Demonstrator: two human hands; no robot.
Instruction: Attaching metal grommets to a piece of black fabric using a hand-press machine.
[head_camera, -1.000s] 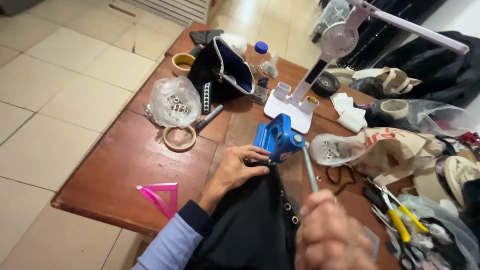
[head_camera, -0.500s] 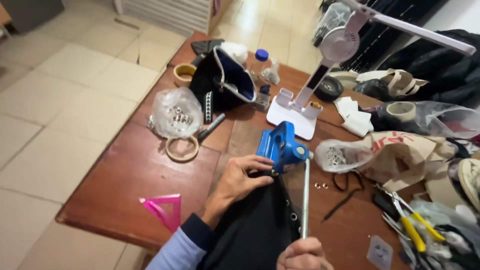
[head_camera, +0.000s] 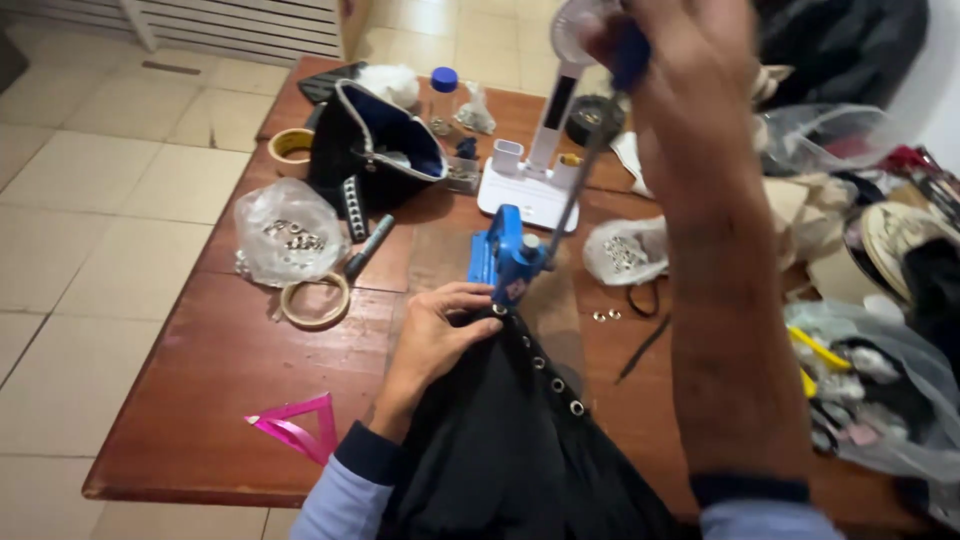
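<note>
Pressing eyelets: our left hand (head_camera: 435, 330) pins black fabric (head_camera: 500, 440) under blue press (head_camera: 505, 262); right hand (head_camera: 680, 60), upper frame, fist around lever (head_camera: 575, 190). Keep fabric flat, fingers clear of die.

Raised right hand (head_camera: 690, 70), blurred, hides most of the white desk lamp (head_camera: 530, 180). Black fabric (head_camera: 510, 440) runs off the bottom edge. Clutter at the worktop's (head_camera: 220, 400) right end is too blurred to identify.

The one camera sits on my head, looking steeply down and forward over the wooden table (head_camera: 230, 350) from close above. My right arm (head_camera: 735, 300) fills the right of the frame, very near the lens. Tiled floor (head_camera: 90, 200) runs along the left edge; the table's far end reaches the upper middle.
</note>
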